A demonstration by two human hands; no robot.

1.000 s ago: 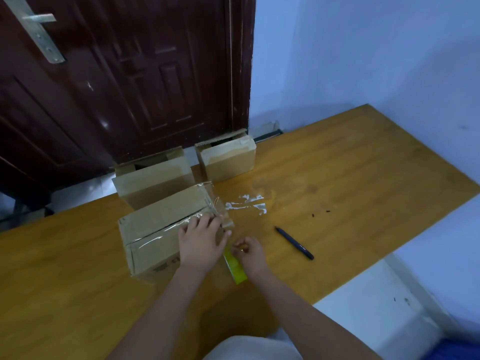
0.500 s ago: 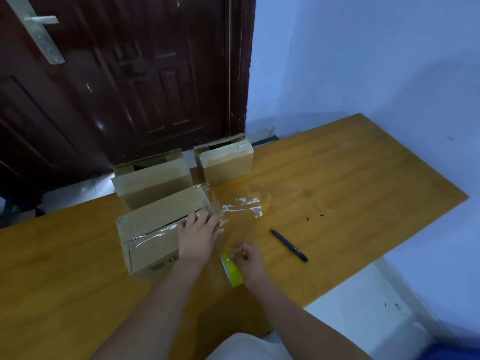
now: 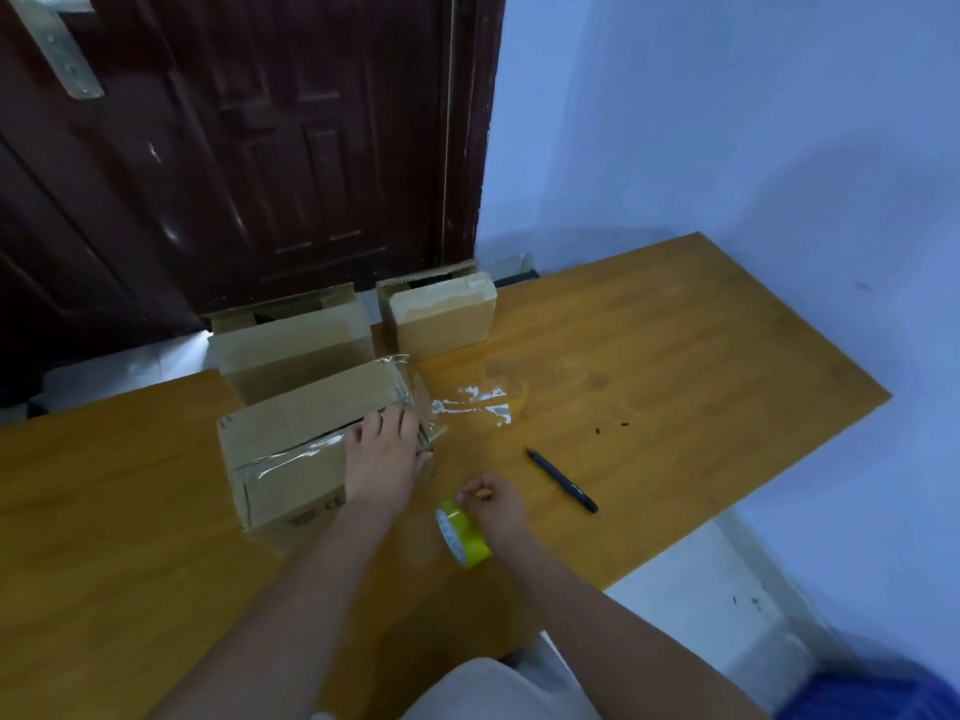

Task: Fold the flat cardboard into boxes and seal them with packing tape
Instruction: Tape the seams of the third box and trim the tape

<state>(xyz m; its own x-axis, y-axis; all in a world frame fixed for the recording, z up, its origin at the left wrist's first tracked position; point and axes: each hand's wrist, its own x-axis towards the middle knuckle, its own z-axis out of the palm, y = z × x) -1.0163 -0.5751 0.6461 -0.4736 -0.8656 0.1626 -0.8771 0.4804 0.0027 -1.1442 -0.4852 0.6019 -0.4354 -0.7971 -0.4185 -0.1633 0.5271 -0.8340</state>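
A cardboard box (image 3: 291, 439) lies on the wooden table (image 3: 675, 356), with clear tape running along its top seam and over its right end. My left hand (image 3: 384, 454) presses flat on the right end of that box, fingers spread over the tape. Just right of it, my right hand (image 3: 491, 504) grips a yellow-green roll of packing tape (image 3: 462, 535), standing on edge near the table's front. Clear tape seems to stretch from the roll toward the box end.
Two more folded boxes stand at the table's far edge: a wide box (image 3: 296, 345) and a smaller box (image 3: 441, 314). A black pen (image 3: 561, 479) lies to the right. Scraps of clear tape (image 3: 475, 405) stick to the tabletop. A dark door (image 3: 234, 148) is behind.
My right hand has drawn the tape roll back toward me, away from the box. My left hand stays pressed on the box's right end.
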